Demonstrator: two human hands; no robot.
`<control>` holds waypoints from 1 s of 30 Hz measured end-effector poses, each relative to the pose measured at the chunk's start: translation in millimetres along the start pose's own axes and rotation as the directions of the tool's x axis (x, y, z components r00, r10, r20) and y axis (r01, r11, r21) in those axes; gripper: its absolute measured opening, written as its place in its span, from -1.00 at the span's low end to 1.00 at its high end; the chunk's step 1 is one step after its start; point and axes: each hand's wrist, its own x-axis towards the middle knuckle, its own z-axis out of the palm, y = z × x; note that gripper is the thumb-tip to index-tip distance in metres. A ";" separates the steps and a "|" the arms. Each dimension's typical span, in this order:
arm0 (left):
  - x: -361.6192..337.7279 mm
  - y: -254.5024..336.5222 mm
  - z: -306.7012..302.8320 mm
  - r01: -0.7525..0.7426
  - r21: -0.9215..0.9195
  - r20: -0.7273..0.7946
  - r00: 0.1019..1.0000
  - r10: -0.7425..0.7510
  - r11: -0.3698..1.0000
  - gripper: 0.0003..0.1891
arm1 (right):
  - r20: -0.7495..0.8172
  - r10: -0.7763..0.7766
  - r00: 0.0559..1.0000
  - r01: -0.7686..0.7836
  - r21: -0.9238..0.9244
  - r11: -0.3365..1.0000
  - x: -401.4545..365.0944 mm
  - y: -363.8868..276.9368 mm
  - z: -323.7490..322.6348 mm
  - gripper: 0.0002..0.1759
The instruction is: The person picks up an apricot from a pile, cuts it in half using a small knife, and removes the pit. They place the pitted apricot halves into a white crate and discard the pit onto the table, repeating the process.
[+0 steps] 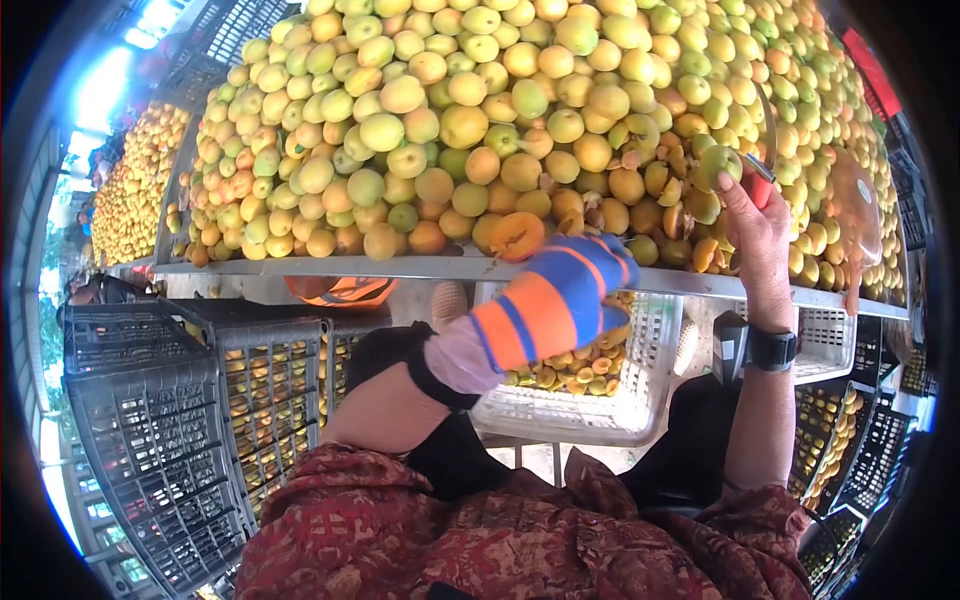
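The gloved left hand (560, 290) gripped an orange apricot (517, 237) at the near edge of the table (400, 268). To the right and slightly farther, the bare right hand (757, 235) pinched a greenish apricot (722, 164) together with a knife (760, 172).

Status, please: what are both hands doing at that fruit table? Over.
Left hand, gloved, grips an orange fruit. Right hand, bare, pinches a greenish fruit and a red-handled tool. Fruit pile right ahead, nothing between.
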 end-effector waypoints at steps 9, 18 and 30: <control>-42.6 -50.4 -37.9 0.432 0.203 -0.154 0.900 -0.407 0.879 -0.38 | 0.017 -0.060 0.998 0.061 -0.071 0.996 1.6 6.8 6.5 -0.56; -44.3 -51.4 -41.0 0.199 -0.850 -0.066 0.879 -0.473 0.487 -0.36 | 0.011 -0.079 0.997 0.079 -0.042 0.996 -4.6 -8.8 15.5 -0.52; -5.2 93.9 -69.0 -0.389 -0.919 -0.370 0.811 0.453 -0.056 -0.09 | 0.068 -0.013 0.998 0.005 0.119 0.993 -6.3 -18.6 18.4 -0.58</control>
